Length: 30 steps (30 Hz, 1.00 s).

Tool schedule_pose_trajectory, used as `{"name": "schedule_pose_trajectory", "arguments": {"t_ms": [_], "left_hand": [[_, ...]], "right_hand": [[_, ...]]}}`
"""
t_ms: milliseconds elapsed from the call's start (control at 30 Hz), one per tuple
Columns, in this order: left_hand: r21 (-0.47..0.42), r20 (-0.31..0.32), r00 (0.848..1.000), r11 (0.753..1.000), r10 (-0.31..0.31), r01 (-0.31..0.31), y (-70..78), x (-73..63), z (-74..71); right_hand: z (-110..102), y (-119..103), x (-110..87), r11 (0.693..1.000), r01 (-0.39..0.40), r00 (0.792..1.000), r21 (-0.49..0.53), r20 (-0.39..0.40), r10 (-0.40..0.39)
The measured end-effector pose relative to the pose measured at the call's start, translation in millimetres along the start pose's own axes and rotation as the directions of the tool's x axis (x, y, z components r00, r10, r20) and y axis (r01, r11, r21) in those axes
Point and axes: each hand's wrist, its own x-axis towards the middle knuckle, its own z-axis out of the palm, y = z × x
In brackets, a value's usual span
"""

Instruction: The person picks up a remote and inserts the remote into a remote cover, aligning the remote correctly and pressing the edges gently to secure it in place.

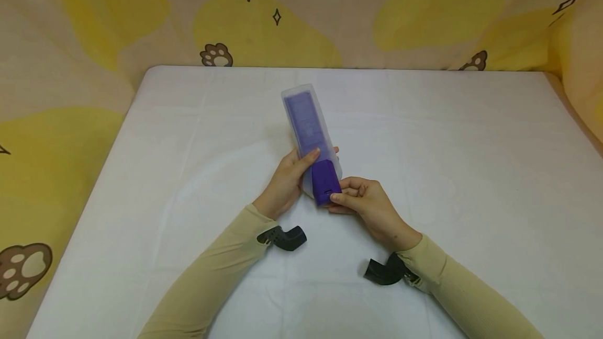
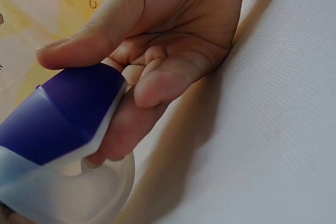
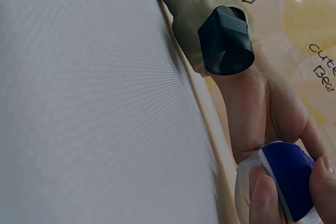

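Note:
A long, slim case [image 1: 308,124] with a translucent cover and a solid purple end [image 1: 325,182] is held tilted above the table, its purple end toward me. My left hand [image 1: 285,179] grips the case at mid-length, thumb across its top and fingertips showing past the far side. At the purple end my right hand [image 1: 369,203] pinches with thumb and fingers. The left wrist view shows the right thumb on the purple part [image 2: 68,108], with fingers beneath its white edge. In the right wrist view, the left palm [image 3: 252,114] lies behind the purple end [image 3: 289,177].
A white cloth-covered table [image 1: 461,161] spreads under both hands. Behind it and at its sides hangs a yellow and beige patterned curtain [image 1: 424,9]. Black wrist mounts [image 1: 289,238] sit at both sleeve cuffs.

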Motion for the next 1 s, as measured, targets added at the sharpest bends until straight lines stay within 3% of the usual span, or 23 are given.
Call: {"name": "schedule_pose_trajectory", "arguments": {"t_ms": [1000], "left_hand": [[0.017, 0.02, 1.0, 1.0, 0.012, -0.012, -1.7, -0.2, 0.5]], "right_hand": [[-0.6, 1.4, 0.0, 1.0, 0.018, 1.0, 0.004, 0.003, -0.018]]}}
